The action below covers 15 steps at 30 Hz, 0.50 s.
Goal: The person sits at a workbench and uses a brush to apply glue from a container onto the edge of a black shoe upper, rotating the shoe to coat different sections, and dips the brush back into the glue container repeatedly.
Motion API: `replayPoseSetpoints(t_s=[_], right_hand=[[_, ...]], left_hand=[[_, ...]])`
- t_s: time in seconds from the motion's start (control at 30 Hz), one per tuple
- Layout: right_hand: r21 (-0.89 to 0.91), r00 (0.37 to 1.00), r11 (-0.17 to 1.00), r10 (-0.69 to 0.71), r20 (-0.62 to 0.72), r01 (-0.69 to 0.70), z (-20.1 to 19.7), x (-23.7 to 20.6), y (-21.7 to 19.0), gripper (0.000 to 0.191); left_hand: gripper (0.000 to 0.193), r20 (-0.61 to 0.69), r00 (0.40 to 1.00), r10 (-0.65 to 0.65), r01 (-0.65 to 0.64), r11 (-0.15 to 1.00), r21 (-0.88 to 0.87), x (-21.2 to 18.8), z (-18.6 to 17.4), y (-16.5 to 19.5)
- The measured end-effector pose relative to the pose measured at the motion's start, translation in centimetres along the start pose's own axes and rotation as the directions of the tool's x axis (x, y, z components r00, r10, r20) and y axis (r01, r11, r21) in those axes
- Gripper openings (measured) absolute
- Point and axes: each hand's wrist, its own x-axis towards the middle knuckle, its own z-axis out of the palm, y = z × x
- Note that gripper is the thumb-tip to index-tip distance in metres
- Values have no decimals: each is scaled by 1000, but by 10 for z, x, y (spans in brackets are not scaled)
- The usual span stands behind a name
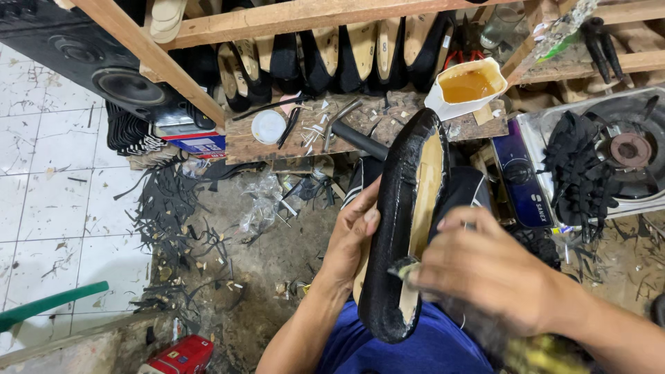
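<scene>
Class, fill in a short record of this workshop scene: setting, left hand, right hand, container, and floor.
setting: cluttered workbench with soles racked above
left hand: left hand grips black shoe sole upright
right hand: right hand presses a small brush to the sole's tan inner face
container: white tub of amber liquid
floor: black scraps on tiles

Black shoe sole (398,228) w/ tan insole face, upright on edge, toe up, over person's lap.

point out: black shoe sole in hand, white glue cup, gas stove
black shoe sole (395,228), head view, on its black wrapped edge.
white glue cup (465,88), head view, on the amber liquid inside.
gas stove (630,149), head view, on the burner.
</scene>
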Motion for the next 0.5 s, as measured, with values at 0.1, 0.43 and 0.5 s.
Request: replayPoseSetpoints(t_s=[0.1, 0.43, 0.5], right_hand=[[153, 937, 939, 327, -122, -307, 5, -3, 8, 22], [94, 889, 930, 368, -274, -356, 1, -9, 15, 21], [78, 884, 930, 365, -291, -359, 1, -9, 17, 19]], left_hand=[[87, 37, 999, 2, -2, 1000, -9, -2, 0, -2], [86, 86, 996, 25, -28, 999, 39, -2, -4, -6], [87, 63, 998, 10, -13, 999, 38, -3, -3, -6]])
